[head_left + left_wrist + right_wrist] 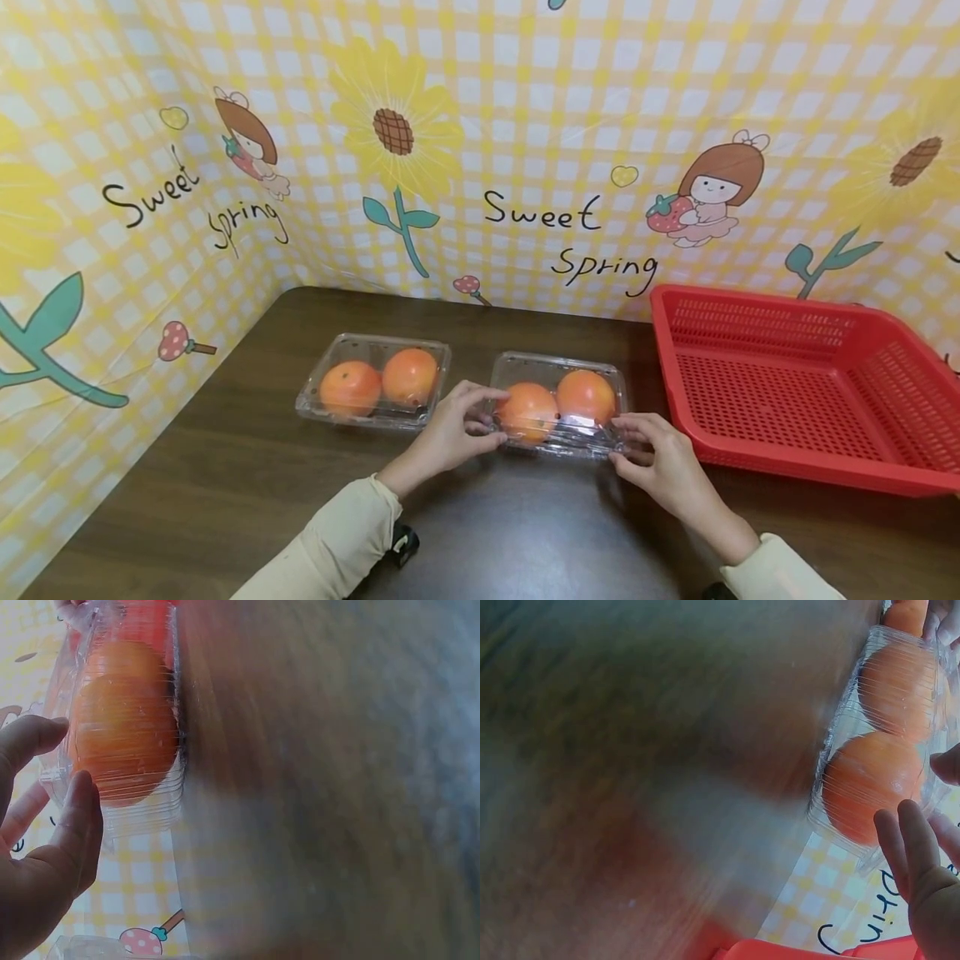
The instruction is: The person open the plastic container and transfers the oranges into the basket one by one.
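Note:
A clear plastic clamshell box with two oranges inside sits on the table in front of me, its lid down. At its left end, my left hand grips the edge, the thumb at the front corner and the fingers further back. My right hand holds the opposite end likewise, thumb low and fingers bent over the side. Both wrist views show the ribbed side of the box and fingertips against its rim. A second clear box, also with two oranges, lies to the left.
To the right stands a red perforated plastic basket with nothing visible inside. The dark wooden table meets a yellow-checked cloth along its back and left side.

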`<state>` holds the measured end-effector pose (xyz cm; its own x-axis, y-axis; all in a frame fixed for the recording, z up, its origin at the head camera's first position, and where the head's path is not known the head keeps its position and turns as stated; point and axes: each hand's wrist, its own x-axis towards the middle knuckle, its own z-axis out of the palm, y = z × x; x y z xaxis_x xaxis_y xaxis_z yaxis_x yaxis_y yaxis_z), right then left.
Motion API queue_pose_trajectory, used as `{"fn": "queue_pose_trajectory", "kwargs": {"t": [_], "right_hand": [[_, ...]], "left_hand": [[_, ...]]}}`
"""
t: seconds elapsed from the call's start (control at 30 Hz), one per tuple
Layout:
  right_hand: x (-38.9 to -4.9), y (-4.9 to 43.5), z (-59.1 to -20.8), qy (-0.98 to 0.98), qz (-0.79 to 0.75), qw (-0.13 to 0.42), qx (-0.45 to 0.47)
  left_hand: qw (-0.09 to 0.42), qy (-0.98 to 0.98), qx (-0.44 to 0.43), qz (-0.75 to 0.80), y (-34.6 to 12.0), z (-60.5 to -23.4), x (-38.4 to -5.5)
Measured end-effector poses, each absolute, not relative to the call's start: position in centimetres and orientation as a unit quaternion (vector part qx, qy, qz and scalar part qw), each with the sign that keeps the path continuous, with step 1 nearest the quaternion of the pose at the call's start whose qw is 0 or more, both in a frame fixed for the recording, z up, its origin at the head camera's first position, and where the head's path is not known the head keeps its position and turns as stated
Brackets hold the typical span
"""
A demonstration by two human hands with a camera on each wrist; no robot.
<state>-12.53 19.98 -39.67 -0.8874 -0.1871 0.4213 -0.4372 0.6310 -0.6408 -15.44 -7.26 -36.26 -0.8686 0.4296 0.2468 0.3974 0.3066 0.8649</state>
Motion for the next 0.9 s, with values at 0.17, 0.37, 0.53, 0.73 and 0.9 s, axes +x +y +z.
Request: {"fn": "queue_pose_trajectory", "kwargs": {"t": [0.17, 0.37, 0.53, 0.73, 0.9], "right_hand": [[-12.6, 19.9, -39.5, -0.894, 0.386, 0.144, 0.175], [-12.5, 20.0, -39.2, -0.9, 0.375, 0.135, 0.175], [-12.4, 20.0, -39.0, -0.9, 0.381, 0.124, 0.175], [-12.6, 20.2, -39.1, -0.897, 0.373, 0.143, 0.189], [-12.8, 20.3, -39.1, -0.897, 0.366, 0.149, 0.199]], "left_hand": [[0.006, 0.809, 0.258, 0.528, -7.4, -37.8, -16.3], [0.008, 0.819, 0.26, 0.511, -7.6, -39.5, -17.4], [0.014, 0.827, 0.258, 0.499, -7.7, -39.4, -17.5], [0.017, 0.827, 0.26, 0.498, -7.6, -38.4, -17.1], [0.021, 0.823, 0.263, 0.503, -7.7, -39.0, -17.5]]}}
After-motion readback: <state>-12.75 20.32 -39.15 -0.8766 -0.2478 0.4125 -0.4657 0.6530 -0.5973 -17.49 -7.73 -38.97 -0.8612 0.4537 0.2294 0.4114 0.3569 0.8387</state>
